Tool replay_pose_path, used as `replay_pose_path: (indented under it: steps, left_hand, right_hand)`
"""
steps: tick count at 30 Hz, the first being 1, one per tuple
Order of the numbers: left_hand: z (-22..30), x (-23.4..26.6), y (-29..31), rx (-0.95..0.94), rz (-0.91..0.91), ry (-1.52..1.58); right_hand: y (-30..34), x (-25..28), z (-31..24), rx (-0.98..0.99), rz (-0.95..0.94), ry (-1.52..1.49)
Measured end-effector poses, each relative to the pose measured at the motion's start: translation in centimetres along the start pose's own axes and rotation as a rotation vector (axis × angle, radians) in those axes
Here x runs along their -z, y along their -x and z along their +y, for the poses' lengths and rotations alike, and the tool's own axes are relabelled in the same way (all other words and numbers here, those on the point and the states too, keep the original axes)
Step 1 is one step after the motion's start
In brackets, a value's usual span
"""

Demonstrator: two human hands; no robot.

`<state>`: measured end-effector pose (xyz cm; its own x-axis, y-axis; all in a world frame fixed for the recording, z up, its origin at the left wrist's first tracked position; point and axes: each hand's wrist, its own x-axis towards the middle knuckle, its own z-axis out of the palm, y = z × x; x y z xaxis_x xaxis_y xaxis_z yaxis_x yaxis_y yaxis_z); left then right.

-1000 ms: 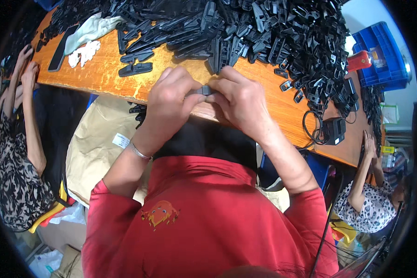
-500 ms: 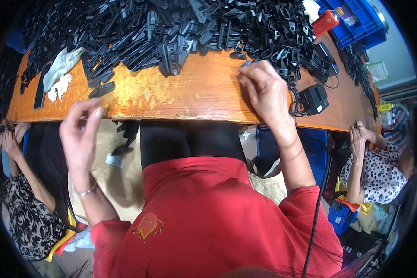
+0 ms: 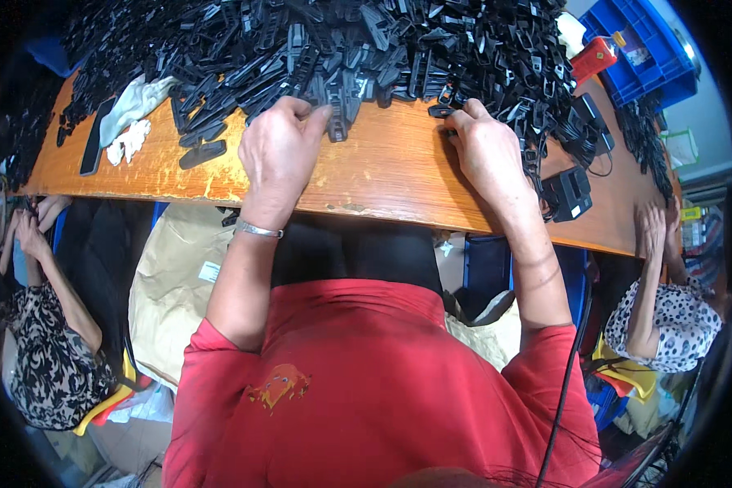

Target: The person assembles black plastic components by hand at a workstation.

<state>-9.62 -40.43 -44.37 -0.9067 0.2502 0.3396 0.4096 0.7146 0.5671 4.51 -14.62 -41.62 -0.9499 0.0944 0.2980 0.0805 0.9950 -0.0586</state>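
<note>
Along the near edge of a large heap of black plastic clip-like parts, both of my hands are over the wooden table. My left hand is at the heap's front, with thumb and forefinger apart and nothing visible between them; its other fingers are curled and partly hidden. Just beyond its thumb, a long black part sticks out of the heap. My right hand is closed, fingertips drawn together beside a small black piece. Whether those fingers grip anything is hidden.
On the left lie a loose black part, a pale glove, crumpled white tissue and a dark phone. A black boxy device with cables sits right. Blue crates stand far right. Co-workers' hands are at both sides.
My left hand has moved from the table's front edge forward and right to the heap. The right hand stays at the heap's edge. The whole view has shifted slightly.
</note>
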Motion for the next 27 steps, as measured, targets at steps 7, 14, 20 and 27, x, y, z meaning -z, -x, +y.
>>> replay_pose_path:
  steps: [7, 14, 20, 27]
  left_hand:
    - [0.5, 0.4, 0.0, 0.018, -0.065, 0.077]
    - [-0.5, 1.5, 1.7, -0.04, 0.01, 0.168]
    - [-0.5, 4.2, 4.7, -0.246, -0.032, 0.242]
    - [0.3, 3.0, 6.5, -0.494, -0.114, 0.231]
  right_hand:
    - [0.2, -0.1, 0.4, -0.037, -0.029, -0.097]
    - [1.4, 0.6, -3.4, 0.006, 0.086, -0.457]
    - [3.2, -1.4, -6.6, -0.041, 0.154, -0.754]
    - [3.5, -1.3, -6.9, -0.043, 0.138, -0.526]
